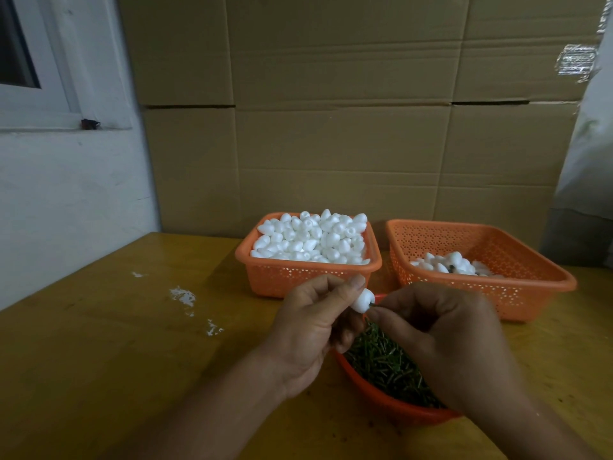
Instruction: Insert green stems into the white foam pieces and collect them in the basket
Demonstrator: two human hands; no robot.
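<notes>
A single white foam piece [362, 300] is pinched between the thumb and fingers of the left hand [310, 327], while a green stem [372, 305] is nipped by the pressed-together fingertips of the right hand [441, 333] and held at the foam's end; only a short dark tip of it is visible, so how deep it sits cannot be told. Both hands are held just above the round orange bowl [381, 398] heaped with loose stems. Beyond the bowl, the full basket [308, 273] of unstemmed foam is seen to the left and the collecting basket [491, 287], with few pieces in it, to the right. If the stem is pushed off-axis, the soft foam could probably be torn or the stem bent; too tight a squeeze could dent the piece.
</notes>
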